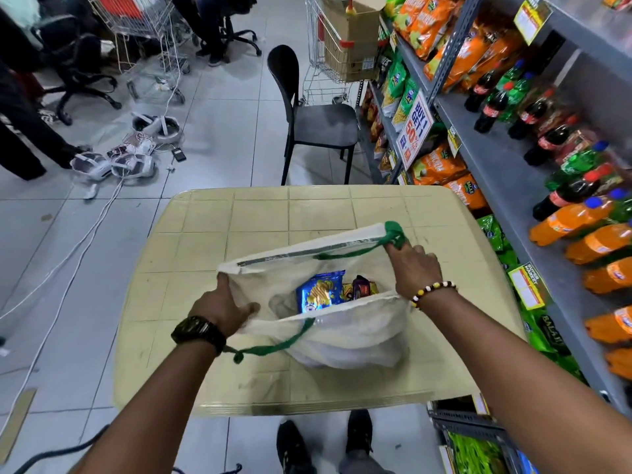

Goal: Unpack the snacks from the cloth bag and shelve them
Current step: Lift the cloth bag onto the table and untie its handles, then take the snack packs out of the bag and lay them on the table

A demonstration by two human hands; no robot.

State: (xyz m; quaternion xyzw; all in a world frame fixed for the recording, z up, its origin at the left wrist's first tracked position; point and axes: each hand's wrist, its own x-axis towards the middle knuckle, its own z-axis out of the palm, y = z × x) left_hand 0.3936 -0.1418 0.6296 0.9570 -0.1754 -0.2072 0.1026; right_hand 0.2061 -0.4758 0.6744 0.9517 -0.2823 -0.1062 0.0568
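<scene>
Cloth bag point(352, 340), off-white, lying on the pale yellow table point(260, 213), mouth pulled wide open toward the camera; two green handles, far handle point(395, 234) at the far rim by the right hand, near handle point(273, 347) trailing from the near rim toward the left wrist. Contents seen through the opening: blue snack packet point(319, 291) printed with crisps, standing against the inner cloth; dark packet point(362, 287) just beside it on the right, a yellow one partly hidden under it; anything deeper cannot be told. Left hand point(225, 307): gripping the left end of the bag's mouth, thumb inside, fingers round the rim; black watch point(198, 331) on the wrist. Right hand point(415, 271): clamped on the right end of the mouth, at the far handle; bead bracelet point(432, 290) on the wrist. Hands well apart, one at each end of the opening. Shelf unit point(506, 186), grey metal, along the right of the table: orange snack bags point(437, 165) and green ones at several levels; cola bottles point(492, 107) and orange drink bottles point(578, 217) lying on the middle level; yellow price tags on the edges; "BUY 1 GET 1" sign point(415, 131). Black chair point(314, 121) beyond the table; wire trolley point(321, 80) behind it, holding a cardboard box point(352, 32); black shoes point(294, 446) below the near table edge; white cables point(68, 254) across the tiled floor at left.
</scene>
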